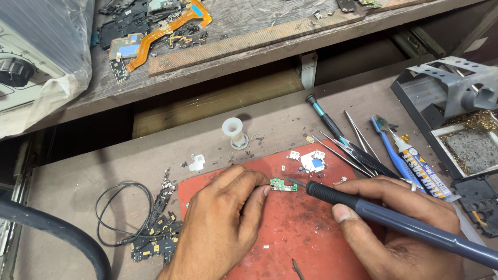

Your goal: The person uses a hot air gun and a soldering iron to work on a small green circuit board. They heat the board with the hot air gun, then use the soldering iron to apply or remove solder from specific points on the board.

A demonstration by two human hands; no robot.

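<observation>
Right hand (410, 228), item one, clamped on my soldering iron (394, 220), tip touching green board (283, 184) pinched under left hand (223, 223) fingertips: a slip likely burns skin.

Your two hands are all that shows of you, both bare. Your left hand (220, 228) wears no glove, ring or watch, and no sleeve reaches its wrist. Your right hand (399, 228) is ungloved too, with short, trimmed nails; a thin silvery ring (413, 182) sits on one finger. No cuff shows at either wrist.
</observation>
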